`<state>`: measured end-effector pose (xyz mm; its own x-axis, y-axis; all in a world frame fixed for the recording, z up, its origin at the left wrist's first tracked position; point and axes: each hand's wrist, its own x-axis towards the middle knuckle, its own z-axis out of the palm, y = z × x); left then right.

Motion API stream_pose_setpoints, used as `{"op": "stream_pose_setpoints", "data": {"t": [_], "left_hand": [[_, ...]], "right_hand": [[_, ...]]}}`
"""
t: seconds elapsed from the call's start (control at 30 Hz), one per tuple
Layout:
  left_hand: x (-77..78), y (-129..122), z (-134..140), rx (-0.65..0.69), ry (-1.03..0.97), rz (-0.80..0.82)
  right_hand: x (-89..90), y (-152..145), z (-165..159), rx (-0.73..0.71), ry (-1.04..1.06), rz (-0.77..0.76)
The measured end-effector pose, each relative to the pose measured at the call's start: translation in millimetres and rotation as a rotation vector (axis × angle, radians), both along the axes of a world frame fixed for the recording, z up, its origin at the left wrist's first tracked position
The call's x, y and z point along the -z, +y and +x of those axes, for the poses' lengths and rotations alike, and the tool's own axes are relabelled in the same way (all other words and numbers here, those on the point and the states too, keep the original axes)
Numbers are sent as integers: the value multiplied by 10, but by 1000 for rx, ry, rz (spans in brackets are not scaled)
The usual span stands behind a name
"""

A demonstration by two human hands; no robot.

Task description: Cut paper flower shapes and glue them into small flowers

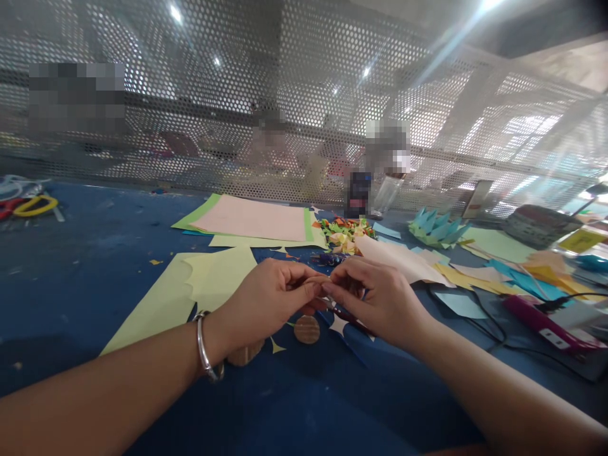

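Note:
My left hand (270,294) and my right hand (375,288) meet over the middle of the table. Between their fingertips they pinch a thin, curved brown piece of cardboard (317,279), mostly hidden by the fingers. Just below lies a small round cardboard disc (306,330). A larger brown cardboard disc (244,353) shows partly from under my left wrist. Beneath my right hand is a tool with a dark red handle (354,321), largely covered. White and yellow paper scraps (339,324) surround it.
Pale yellow paper (156,304) and a stack with pink paper (256,218) lie behind on the blue table. Paper clippings (344,234), a folded paper crown shape (437,227) and a purple power strip (551,326) are rightward. Yellow-handled scissors (35,206) lie far left.

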<state>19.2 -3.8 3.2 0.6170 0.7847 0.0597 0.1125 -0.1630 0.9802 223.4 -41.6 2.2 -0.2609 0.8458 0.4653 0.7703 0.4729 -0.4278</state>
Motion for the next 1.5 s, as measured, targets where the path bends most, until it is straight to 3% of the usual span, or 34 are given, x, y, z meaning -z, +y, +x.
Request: {"op": "stream_pose_setpoints", "data": {"t": [0.33,0.6,1.03,1.27,1.4,1.5], "left_hand": [[-27,-47,11,25,-56,42],[25,-3,-37,-61,145,245],[-19,-8,-16,-7,14,-30],[12,-63,7,-66,-6,182],[4,-113,10,-132,108,417],[-1,-128,24,-153,138,480]], "right_hand": [[-21,-37,-15,-47,98,-31],[-43,-10,-8,-20,147,-69],[-44,-18,-8,-72,206,-163],[-8,-39,-40,-98,219,-186],[0,-64,-67,-112,198,-131],[4,-76,-104,-105,180,-76]]}}
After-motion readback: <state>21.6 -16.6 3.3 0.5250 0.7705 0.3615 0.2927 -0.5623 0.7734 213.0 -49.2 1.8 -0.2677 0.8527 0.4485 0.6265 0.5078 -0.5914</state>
